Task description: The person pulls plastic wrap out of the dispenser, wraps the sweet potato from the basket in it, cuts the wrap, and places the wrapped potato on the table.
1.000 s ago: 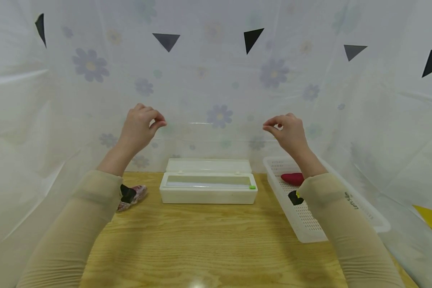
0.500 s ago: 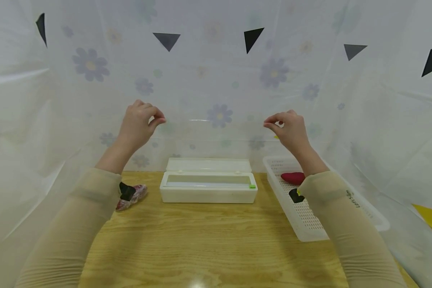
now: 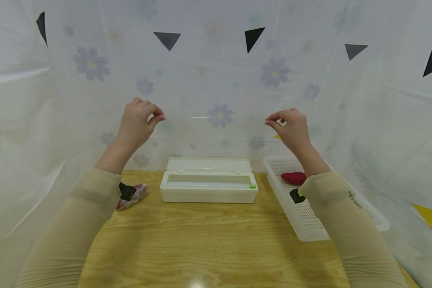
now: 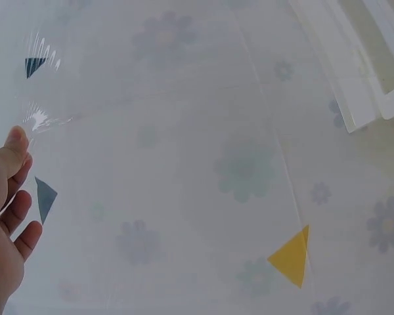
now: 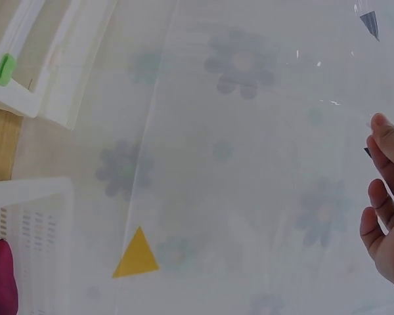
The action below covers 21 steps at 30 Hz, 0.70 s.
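Note:
Thumb and fingers of my left hand pinch one corner of a clear sheet of cling film, which wrinkles and glints at the grip in the left wrist view. My right hand pinches the opposite side; glints show beside it in the right wrist view. Stretched between the raised hands, the film is nearly invisible apart from a bright streak. Below and behind it, a white cling film dispenser sits on the table with its lid raised. A green slider is at its right end. The film's lower part is hard to make out.
A white perforated basket stands at the right, holding a dark red, tapered sweet-potato-like thing. At the left lies a reddish film-wrapped bundle, partly hidden by my left wrist. A flowered plastic curtain hangs behind the wooden table.
Both hands have risen slightly, still pinching the film, and the bright streak has moved up with them. The right hand has shifted a little to the right. The dispenser and basket stay put.

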Motion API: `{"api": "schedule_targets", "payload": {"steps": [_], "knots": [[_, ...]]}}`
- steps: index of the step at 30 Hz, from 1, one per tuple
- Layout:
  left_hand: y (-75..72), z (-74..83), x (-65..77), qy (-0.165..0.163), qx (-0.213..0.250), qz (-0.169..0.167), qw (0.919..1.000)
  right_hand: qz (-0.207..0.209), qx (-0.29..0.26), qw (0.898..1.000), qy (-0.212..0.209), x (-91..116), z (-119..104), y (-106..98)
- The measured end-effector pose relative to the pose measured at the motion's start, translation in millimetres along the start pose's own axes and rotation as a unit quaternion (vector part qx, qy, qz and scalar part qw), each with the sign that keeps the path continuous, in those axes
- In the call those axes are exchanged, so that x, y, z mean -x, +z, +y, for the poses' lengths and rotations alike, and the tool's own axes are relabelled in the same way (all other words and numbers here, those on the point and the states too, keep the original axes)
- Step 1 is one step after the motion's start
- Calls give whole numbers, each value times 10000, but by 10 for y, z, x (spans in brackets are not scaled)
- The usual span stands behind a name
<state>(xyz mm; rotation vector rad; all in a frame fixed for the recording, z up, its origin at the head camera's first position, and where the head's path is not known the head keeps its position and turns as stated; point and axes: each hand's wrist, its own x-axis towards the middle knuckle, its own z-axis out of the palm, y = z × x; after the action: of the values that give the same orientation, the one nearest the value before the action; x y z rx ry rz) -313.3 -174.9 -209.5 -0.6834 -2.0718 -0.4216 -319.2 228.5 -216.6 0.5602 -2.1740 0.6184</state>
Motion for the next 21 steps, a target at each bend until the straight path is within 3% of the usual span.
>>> {"api": "schedule_targets", "payload": {"steps": [13, 21], "knots": [[-74, -38, 122, 261, 65, 197, 9994, -62, -122, 9995, -299, 75, -134, -95], [-154, -13, 250, 246, 178, 93, 9995, -264, -17, 9986, -451, 128, -171, -122]]}}
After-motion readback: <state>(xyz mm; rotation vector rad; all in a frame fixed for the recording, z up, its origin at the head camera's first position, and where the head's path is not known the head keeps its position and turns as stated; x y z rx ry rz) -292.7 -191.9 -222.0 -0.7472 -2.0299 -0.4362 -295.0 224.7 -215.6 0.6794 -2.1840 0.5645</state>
